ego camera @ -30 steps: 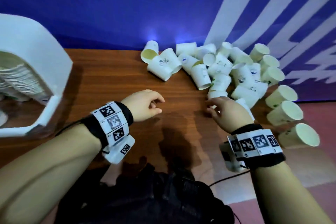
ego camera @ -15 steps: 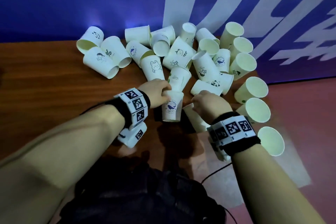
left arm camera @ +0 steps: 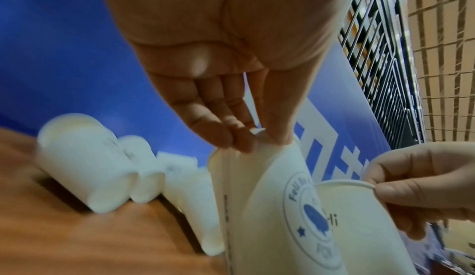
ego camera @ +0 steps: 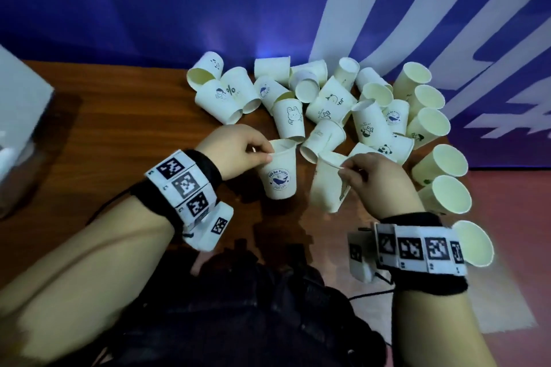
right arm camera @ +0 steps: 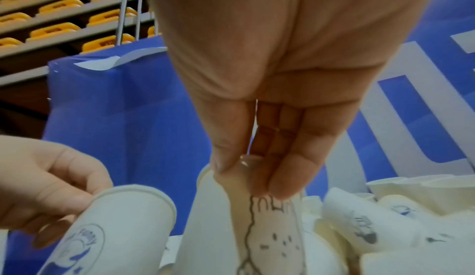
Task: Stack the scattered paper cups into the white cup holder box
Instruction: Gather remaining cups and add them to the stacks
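My left hand (ego camera: 259, 153) pinches the rim of an upright whale-logo cup (ego camera: 278, 173), lifted near the table's front. That same cup (left arm camera: 282, 208) fills the left wrist view under my left fingertips (left arm camera: 239, 137). My right hand (ego camera: 347, 171) pinches the rim of a second cup (ego camera: 326, 185), tilted beside the first. In the right wrist view my right hand (right arm camera: 246, 175) holds this cup with a drawn figure (right arm camera: 267, 234) by its lip. A heap of scattered paper cups (ego camera: 328, 104) lies behind both hands. Only a corner of the white cup holder box (ego camera: 21, 116) shows at the far left.
The brown wooden table (ego camera: 119, 134) has bare surface between the box and the heap. Several cups (ego camera: 441, 167) lie along the right edge, mouths toward me. A blue banner with white stripes (ego camera: 208, 3) backs the table. Dark cloth (ego camera: 238, 307) lies below my arms.
Both hands have lifted their cups by the rims off the table and drawn them slightly toward me. The view has swung left, bringing the box corner back in.
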